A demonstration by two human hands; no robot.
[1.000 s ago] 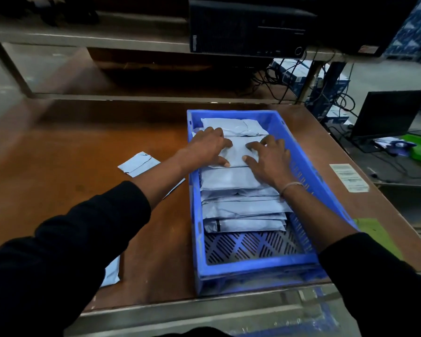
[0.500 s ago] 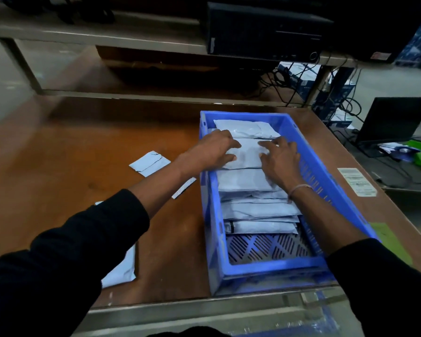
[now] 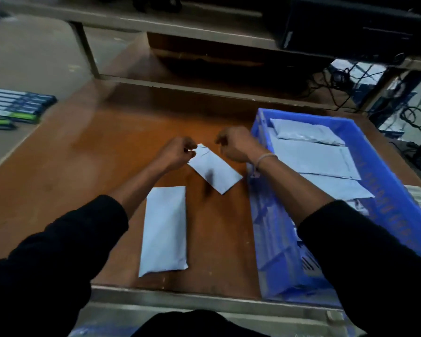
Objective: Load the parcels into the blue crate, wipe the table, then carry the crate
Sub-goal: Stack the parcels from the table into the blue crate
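While several flat parcels are already lying stacked inside the blue crate (image 3: 384, 166), two are still sitting out on the brown table (image 3: 88, 152), both to the left of the crate. The small parcel (image 3: 214, 170) is lying at an angle just beside the crate's left wall, and the long parcel (image 3: 164, 231) is lying nearer the person, a little further from the crate.

The left hand (image 3: 178, 154) is curling its fingers at the far corner of the small parcel, apparently pinching that corner, though the picture is blurring too much to be sure the grip is closed. The right hand (image 3: 238, 145) is hovering between the small parcel and the crate with fingers loosely bent and nothing in them.

These parcels are looking like thin, soft mailer bags: probably light, floppy and somewhat slick, so one held by a corner is likely to droop and swing. Taking the small one along a long edge, thumb on top and fingers slid beneath, seems the safer hold; the long one probably wants a grip near its middle, or both hands at its ends, to keep it from folding.
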